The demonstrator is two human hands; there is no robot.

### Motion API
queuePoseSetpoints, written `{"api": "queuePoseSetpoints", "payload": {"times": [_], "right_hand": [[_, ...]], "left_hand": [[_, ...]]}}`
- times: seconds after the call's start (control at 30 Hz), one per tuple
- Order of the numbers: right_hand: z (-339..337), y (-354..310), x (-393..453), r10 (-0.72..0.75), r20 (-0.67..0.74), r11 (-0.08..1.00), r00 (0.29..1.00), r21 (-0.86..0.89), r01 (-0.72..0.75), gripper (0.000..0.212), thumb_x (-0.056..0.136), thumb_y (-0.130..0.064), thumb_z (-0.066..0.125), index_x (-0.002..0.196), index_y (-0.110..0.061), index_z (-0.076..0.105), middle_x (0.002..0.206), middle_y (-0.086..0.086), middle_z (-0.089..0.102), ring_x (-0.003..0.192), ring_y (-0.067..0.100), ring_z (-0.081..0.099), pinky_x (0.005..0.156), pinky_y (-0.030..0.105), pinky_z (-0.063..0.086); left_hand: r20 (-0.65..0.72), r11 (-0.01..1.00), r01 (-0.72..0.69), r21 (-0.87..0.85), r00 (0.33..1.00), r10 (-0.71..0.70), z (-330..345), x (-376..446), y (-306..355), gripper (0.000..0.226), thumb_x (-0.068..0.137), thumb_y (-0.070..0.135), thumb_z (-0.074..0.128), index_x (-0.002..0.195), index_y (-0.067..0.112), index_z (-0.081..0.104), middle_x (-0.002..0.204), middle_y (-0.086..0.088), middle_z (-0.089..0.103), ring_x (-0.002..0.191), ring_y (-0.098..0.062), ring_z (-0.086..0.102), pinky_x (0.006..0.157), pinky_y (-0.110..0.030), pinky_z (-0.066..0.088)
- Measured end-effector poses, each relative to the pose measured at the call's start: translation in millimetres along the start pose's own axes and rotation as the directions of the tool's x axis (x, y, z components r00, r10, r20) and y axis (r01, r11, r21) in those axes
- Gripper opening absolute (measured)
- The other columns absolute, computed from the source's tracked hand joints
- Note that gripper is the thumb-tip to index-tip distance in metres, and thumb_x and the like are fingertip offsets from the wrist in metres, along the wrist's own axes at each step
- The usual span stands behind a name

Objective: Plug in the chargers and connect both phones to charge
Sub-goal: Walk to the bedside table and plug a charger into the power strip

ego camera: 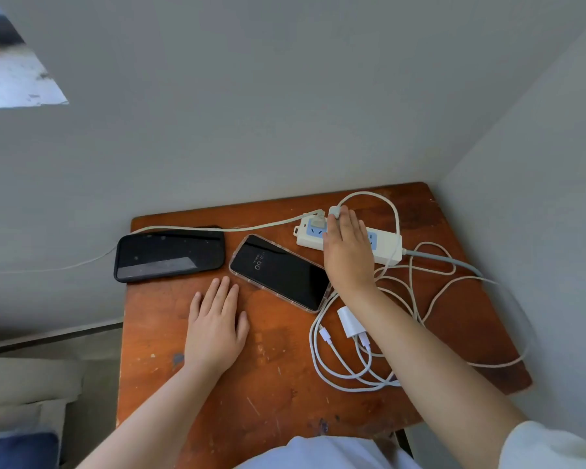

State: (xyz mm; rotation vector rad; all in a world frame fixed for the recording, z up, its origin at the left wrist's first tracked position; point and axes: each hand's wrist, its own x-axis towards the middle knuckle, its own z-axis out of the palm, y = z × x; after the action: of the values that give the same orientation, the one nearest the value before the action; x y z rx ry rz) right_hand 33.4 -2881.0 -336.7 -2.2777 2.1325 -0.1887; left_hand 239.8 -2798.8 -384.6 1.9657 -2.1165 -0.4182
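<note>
**Seat the charger in the strip before you let go**

Your left hand (215, 328) lies flat, fingers spread, on the scuffed red-brown wooden worktop (278, 394), just near of the black-cased phone (170, 253) and the clear-cased phone (279, 272). Use it to steady the white power strip (388, 243). Your right hand (347, 250) pinches a small white charger plug (334, 211) at the strip's far edge; press straight down. A second white charger block (349, 321) waits among looped cables. Walls crowd the far and right sides; open room lies near.
</note>
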Motion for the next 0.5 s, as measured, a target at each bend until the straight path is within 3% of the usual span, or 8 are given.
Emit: {"api": "queuePoseSetpoints", "payload": {"times": [0.2, 0.4, 0.5], "right_hand": [[-2.9, 5.5, 3.3, -0.044, 0.075, 0.998, 0.996, -0.032, 0.047, 0.071, 0.082, -0.009, 0.065, 0.138, -0.003, 0.021, 0.150, 0.023, 0.021, 0.138, 0.036, 0.017, 0.112, 0.043, 0.015], [0.3, 11.9, -5.1, 0.011, 0.094, 1.000, 0.995, -0.014, -0.010, 0.067, 0.086, -0.009, 0.061, 0.139, -0.005, 0.020, 0.150, 0.021, 0.021, 0.138, 0.035, 0.020, 0.107, 0.042, 0.030], [1.0, 11.0, -4.2, -0.007, 0.099, 1.000, 0.995, -0.010, 0.008, 0.064, 0.088, -0.012, 0.058, 0.139, -0.006, 0.020, 0.150, 0.020, 0.019, 0.138, 0.035, 0.019, 0.108, 0.041, 0.030]], "left_hand": [[0.002, 1.000, -0.001, 0.006, 1.000, 0.001, -0.9, -0.2, 0.8, 0.049, 0.092, 0.031, 0.039, 0.137, 0.012, 0.031, 0.149, -0.009, 0.026, 0.140, -0.022, 0.012, 0.110, -0.034, -0.005], [0.009, 1.000, 0.002, 0.015, 1.000, -0.002, -0.1, -0.8, -0.7, 0.049, 0.093, 0.032, 0.037, 0.138, 0.013, 0.028, 0.150, -0.008, 0.024, 0.140, -0.021, 0.011, 0.110, -0.033, -0.006], [0.009, 1.000, 0.009, 0.027, 1.000, -0.009, 1.3, 0.4, -1.5, 0.050, 0.093, 0.034, 0.034, 0.139, 0.015, 0.026, 0.151, -0.007, 0.022, 0.140, -0.019, 0.008, 0.110, -0.033, -0.008]]}}
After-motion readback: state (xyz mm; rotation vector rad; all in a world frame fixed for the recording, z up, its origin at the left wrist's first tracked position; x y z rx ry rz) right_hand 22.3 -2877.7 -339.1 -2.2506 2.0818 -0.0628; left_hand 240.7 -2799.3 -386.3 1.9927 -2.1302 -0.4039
